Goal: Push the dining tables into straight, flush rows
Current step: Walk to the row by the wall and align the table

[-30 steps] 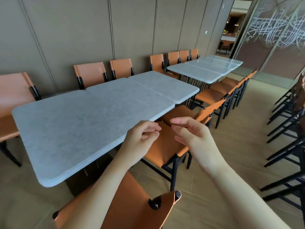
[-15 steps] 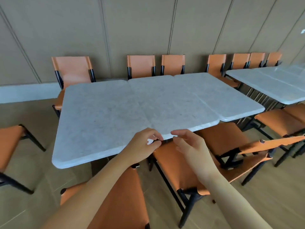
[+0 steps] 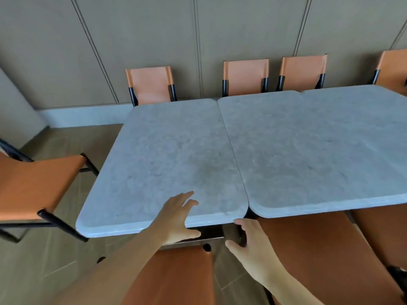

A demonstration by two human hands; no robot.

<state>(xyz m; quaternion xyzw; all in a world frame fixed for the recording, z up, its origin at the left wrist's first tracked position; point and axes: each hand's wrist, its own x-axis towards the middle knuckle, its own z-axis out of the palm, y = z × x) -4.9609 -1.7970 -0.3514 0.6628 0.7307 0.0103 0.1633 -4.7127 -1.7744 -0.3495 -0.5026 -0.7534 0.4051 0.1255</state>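
Two grey marble dining tables stand side by side, their long edges touching along a thin seam. The left table (image 3: 167, 164) has its near edge set slightly nearer to me than that of the right table (image 3: 319, 150). My left hand (image 3: 176, 219) grips the left table's near edge, fingers spread on top and thumb under the rim. Just below that table's near right corner, by the seam, is my right hand (image 3: 248, 241), fingers apart, a fingertip touching the underside of the edge.
Orange chairs with black frames surround the tables: three (image 3: 245, 77) against the panelled wall behind, one (image 3: 39, 183) at the left end, one (image 3: 182, 274) tucked in below my hands, another (image 3: 326, 249) to the right. Wood floor shows at the left.
My view has swung left and closer to the tables. My left hand went from loosely closed at the edge to gripping the left table; my right hand dropped below the corner.
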